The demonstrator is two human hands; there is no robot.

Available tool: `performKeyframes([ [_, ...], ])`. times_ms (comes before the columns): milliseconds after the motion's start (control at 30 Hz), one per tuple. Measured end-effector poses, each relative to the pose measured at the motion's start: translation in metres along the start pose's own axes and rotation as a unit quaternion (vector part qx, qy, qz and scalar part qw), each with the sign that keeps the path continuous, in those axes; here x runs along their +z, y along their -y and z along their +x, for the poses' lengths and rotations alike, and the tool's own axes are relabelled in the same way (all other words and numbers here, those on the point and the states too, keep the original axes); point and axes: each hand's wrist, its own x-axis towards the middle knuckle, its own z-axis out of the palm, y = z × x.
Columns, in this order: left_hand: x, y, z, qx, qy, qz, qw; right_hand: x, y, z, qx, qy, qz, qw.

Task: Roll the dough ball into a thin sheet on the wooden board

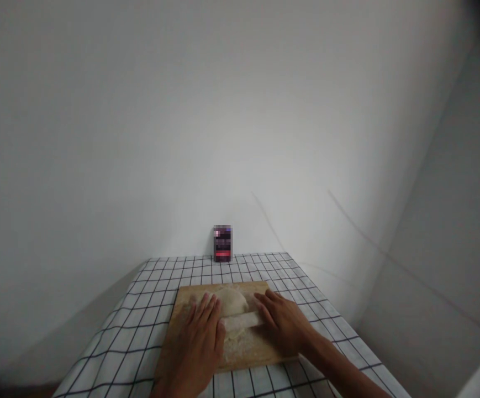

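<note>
A pale lump of dough lies on a floured wooden board on a table. Across the dough's near side rests a pale rolling pin. My left hand lies flat, fingers together, on the pin's left end. My right hand presses flat on its right end. Both palms face down and cover the pin's ends.
The table wears a white cloth with a dark grid. A small dark object with a red band stands upright at the table's far edge against the white wall. A wall corner runs down at the right.
</note>
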Motion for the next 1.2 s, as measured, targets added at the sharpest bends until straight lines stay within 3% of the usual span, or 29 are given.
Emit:
performKeyframes([
  [267, 0.006, 0.017, 0.023, -0.031, 0.031, 0.012, 0.999, -0.026, -0.004, 0.060, 0.012, 0.099, -0.080, 0.992],
  [433, 0.014, 0.022, 0.030, -0.025, 0.010, 0.032, 0.999, -0.009, -0.024, 0.076, -0.046, 0.104, -0.035, 0.993],
  [567, 0.018, 0.020, 0.028, 0.030, -0.006, 0.029, 0.999, 0.010, -0.036, 0.067, -0.048, 0.065, 0.023, 0.996],
  [667, 0.019, 0.017, 0.027, 0.029, -0.010, 0.016, 0.999, 0.015, -0.035, 0.053, -0.030, 0.041, 0.020, 0.999],
  [833, 0.015, 0.009, 0.023, -0.004, -0.018, -0.010, 1.000, 0.013, -0.023, 0.026, -0.013, 0.006, 0.020, 1.000],
  [1033, -0.006, -0.003, 0.008, 0.035, -0.026, -0.006, 0.999, 0.011, -0.003, -0.013, 0.014, 0.009, 0.030, 0.999],
  [1200, -0.008, -0.006, -0.008, 0.033, -0.031, -0.019, 0.999, 0.007, 0.014, -0.029, 0.019, -0.011, -0.015, 1.000],
])
